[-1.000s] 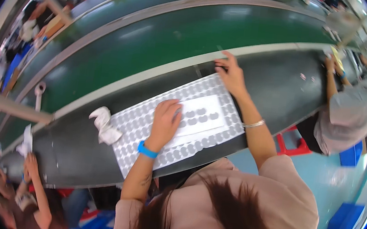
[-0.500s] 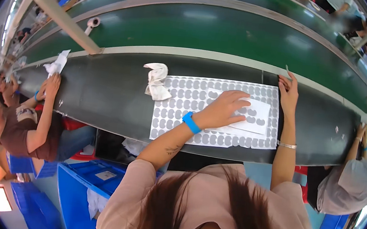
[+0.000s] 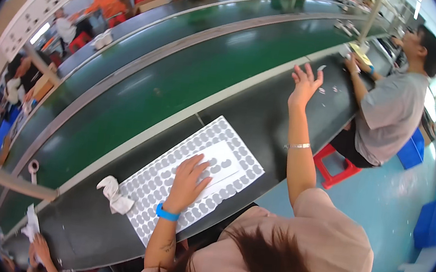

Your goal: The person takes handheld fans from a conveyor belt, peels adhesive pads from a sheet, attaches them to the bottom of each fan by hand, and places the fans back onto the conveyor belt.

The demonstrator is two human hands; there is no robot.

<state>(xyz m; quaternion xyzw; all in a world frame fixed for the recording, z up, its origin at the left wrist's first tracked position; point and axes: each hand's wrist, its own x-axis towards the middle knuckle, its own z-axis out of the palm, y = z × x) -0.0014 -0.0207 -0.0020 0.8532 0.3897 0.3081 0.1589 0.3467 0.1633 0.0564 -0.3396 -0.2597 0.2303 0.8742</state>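
A large white sheet [image 3: 251, 166] with rows of grey double-lobed shapes lies on the dark work surface. On it rests a smaller white sheet [image 3: 225, 152] with a few of the same shapes. My left hand [image 3: 188, 182], a blue band at its wrist, lies with spread fingers across both sheets, partly covering the smaller one. My right hand [image 3: 305, 85] is raised at the right, away from the sheets, its fingers stretched apart. A small pale sliver [image 3: 321, 68] shows at one of its fingertips; whether it sticks there cannot be made out.
A crumpled white cloth [image 3: 114, 195] lies at the sheet's left corner. Beyond the dark work surface [image 3: 79, 222] runs a green conveyor belt [image 3: 154, 83]. At the right a co-worker [image 3: 394, 102] sits near a red stool [image 3: 335, 171]; another person's hand [image 3: 42, 247] shows at the lower left.
The view has turned to the right, so the sheets appear tilted. My right hand has lifted away from the sheet's right edge, its fingers opening. My left hand stays on the sheets.
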